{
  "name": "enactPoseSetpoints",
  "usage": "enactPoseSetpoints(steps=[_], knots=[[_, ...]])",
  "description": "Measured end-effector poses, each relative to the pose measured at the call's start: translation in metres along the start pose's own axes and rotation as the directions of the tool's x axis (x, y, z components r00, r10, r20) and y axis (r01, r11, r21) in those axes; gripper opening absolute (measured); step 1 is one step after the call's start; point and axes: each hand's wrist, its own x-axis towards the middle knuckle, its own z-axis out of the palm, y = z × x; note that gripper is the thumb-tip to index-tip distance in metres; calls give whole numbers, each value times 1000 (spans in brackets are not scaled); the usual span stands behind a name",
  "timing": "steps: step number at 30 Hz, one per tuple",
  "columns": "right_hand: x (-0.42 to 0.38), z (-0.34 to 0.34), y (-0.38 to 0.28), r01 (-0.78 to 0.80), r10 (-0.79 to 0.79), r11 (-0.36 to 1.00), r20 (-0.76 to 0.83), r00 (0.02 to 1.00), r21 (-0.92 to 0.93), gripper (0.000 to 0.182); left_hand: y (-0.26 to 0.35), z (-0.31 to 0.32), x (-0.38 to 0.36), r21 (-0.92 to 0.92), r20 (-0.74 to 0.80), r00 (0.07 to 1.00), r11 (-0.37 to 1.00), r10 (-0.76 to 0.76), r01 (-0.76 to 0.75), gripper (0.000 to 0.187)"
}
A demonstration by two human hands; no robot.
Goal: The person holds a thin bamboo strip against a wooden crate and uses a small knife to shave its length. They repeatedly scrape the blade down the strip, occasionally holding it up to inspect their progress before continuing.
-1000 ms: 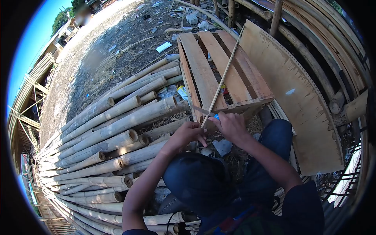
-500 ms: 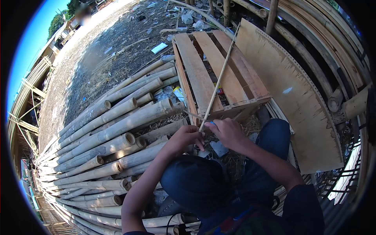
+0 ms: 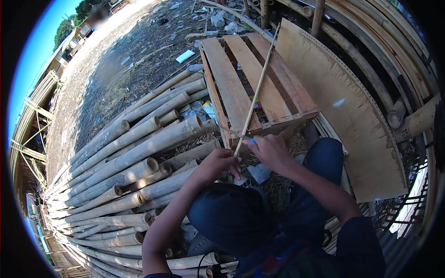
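Note:
A long thin bamboo strip [image 3: 257, 95] slants from my lap across the wooden crate. My left hand [image 3: 217, 165] pinches its near end between thumb and fingers. Closed around the blue handle of a knife [image 3: 237, 134] is my right hand [image 3: 270, 150], just to the right of the strip. The knife's blade points left and crosses the strip a little beyond my left fingers. Most of the handle is hidden in my right fist. Whether the edge bites into the strip is too small to tell.
The slatted wooden crate [image 3: 237, 83] stands right in front of me. A stack of bamboo poles [image 3: 153, 141] spreads along my left. To the right leans a curved plywood sheet [image 3: 343, 111], with bamboo rails [image 3: 361, 58] behind it. Litter dots the ground ahead.
My right hand and the knife have shifted slightly up along the strip, away from my left hand. The left hand keeps its pinch on the near end. The view has tilted a little.

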Motion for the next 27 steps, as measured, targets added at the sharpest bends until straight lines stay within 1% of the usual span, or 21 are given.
enactPoseSetpoints(steps=[1, 2, 3, 4, 5, 6, 8, 9, 10, 12, 14, 16, 17, 18, 20, 21, 22, 24, 25, 26, 27], knots=[[-9, 5, -12, 59, -58, 996, -19, 998, 72, 56, 1, 1, 0, -48, -18, 1000, 999, 15, -16, 21], [-8, 3, -10, 56, -55, 996, -20, 998, 71, 56, 2, 1, 0, -94, -39, 999, 995, 31, -34, 21], [-5, 1, -8, 53, -53, 998, -15, 998, 24, 53, 3, 0, -1, -91, -40, 999, 995, 30, -34, 21], [-2, -1, -5, 51, -51, 999, -7, 999, -18, 50, 3, -1, -3, -26, -32, 999, 999, 27, -28, 19], [9, -4, 10, 4, -5, 1000, -75, 997, -10, 52, 4, -1, -6, 41, -23, 999, 999, 23, -22, 17], [17, -7, 21, 7, -8, 1000, -77, 997, -6, 52, 5, -1, -10, 43, -28, 999, 999, 21, -20, 17], [27, -22, 26, -78, 81, 996, -58, 995, 47, 59, 8, 3, -13, 43, 4, 1000, 999, -7, 7, 17], [18, -21, 19, -52, 52, 999, -38, 998, 10, 59, 9, 3, -10, 43, 9, 1000, 999, -3, 3, 17], [7, -17, 4, -58, 58, 998, -38, 998, 5, 59, 8, 4, -7, 29, 4, 1000, 999, -22, 22, 16], [-11, -7, -17, 85, -91, 993, 73, 993, 77, 59, 7, 4, -3, 18, 4, 999, 999, -40, 40, 16], [-9, -2, -13, 111, -115, 991, 61, 991, 71, 58, 2, 2, -4, -150, 32, 999, 988, -29, 34, 15], [2, -9, 0, 35, -35, 999, 33, 999, 12, 53, -10, -6, -3, -180, 35, 998, 982, -48, 53, 18], [9, -14, 9, 38, -36, 999, -49, 998, 28, 54, -12, -9, -3, -211, 37, 998, 976, -51, 57, 21], [15, -15, 18, 33, -32, 999, -54, 998, 29, 54, -12, -10, -5, -206, 41, 998, 977, -52, 59, 21], [22, -20, 26, -89, 91, 996, -90, 992, 32, 55, -9, -8, -7, -237, 71, 997, 970, -43, 59, 20], [15, -15, 20, -35, 44, 994, -81, 996, 108, 56, -5, -6, -6, -235, 78, 996, 970, -40, 57, 20], [5, -11, 5, -45, 53, 993, -79, 995, 107, 56, -1, -2, -6, -219, 67, 996, 973, -62, 75, 18], [-10, -5, -19, 29, -35, 995, 60, 998, 99, 57, 1, 1, -6, -196, 67, 994, 975, -90, 102, 16], [-11, -6, -21, 9, -19, 994, 91, 996, 110, 56, 0, 1, -7, -175, 47, 996, 981, -77, 84, 16], [-10, -7, -18, -9, -1, 993, 82, 997, 115, 56, 0, -1, -7, -148, 30, 998, 987, -64, 67, 15], [-7, -8, -12, 50, -55, 995, 61, 997, 82, 56, 1, -2, -6, -133, 43, 996, 988, -74, 79, 15]])
